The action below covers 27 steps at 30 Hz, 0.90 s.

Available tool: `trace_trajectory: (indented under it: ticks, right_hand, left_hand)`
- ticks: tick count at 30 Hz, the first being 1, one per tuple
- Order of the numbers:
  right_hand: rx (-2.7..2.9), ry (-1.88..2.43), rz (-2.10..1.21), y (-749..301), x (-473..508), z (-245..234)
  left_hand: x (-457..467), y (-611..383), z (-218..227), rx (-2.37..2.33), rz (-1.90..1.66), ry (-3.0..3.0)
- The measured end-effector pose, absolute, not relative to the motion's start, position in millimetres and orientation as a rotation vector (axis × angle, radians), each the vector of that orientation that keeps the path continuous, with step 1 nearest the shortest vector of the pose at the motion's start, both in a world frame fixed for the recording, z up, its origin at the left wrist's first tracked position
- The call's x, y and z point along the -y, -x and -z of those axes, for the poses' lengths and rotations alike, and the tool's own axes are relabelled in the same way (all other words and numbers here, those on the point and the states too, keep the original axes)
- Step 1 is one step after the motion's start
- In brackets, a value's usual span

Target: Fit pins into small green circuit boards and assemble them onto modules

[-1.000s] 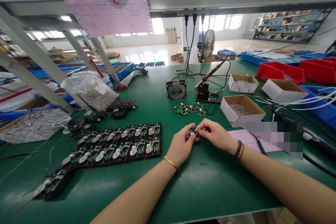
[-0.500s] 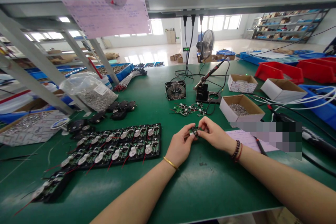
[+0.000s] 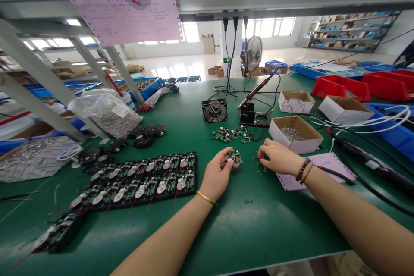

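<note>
And here's the left hand [image 3: 218, 174], its fingers pinching a small circuit board [image 3: 235, 158] by the left side, thumb laid over the near corner. Across to the right hand [image 3: 280, 157]: fingers bent close together, tips down among loose metal pins [image 3: 259, 172] on the green desk [image 3: 233, 233]; whether they have hold of one, you can't tell. A few pins lie just to the near side of those tips.

Straight beyond the left fingers, there's a cluster of spare boards [image 3: 229, 134]; past it a square fan [image 3: 214, 111], and to its right a soldering iron [image 3: 260, 86] slanting up from its black stand [image 3: 247, 115]. Just beyond the right fingers, an open box [image 3: 305, 146] of tiny metal parts, while a pink sheet [image 3: 289, 182] lies beneath the right wrist.

Swing left of the left fingers: two rows of black housings [image 3: 145, 179], silver discs showing, red wires trailing. Farther that way, a clear bag [image 3: 121, 123] of metal bits; far off beyond the right fingers, red bins [image 3: 325, 89].
</note>
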State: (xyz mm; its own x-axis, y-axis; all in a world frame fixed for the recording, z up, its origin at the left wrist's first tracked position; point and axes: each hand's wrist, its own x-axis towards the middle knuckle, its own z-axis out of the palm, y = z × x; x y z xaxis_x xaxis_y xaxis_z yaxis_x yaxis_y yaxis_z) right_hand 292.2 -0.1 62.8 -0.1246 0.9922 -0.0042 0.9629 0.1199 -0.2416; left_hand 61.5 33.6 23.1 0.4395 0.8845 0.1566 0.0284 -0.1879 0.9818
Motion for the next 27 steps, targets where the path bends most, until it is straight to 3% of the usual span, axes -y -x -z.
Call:
trace_trajectory:
  ticks: [8,16,27]
  right_hand:
    - [2.418,1.988,-0.134,-278,1,-57]
    - [2.370,1.948,-0.333,-274,10,-68]
    - [2.431,1.913,-0.198,-257,9,-54]
  left_hand:
    - [-31,-62,-19,-0.820,-0.951,-1.661]
    - [-34,-62,-16,-0.825,-0.958,-1.651]
    - [-34,-62,-14,-0.816,-0.966,-1.636]
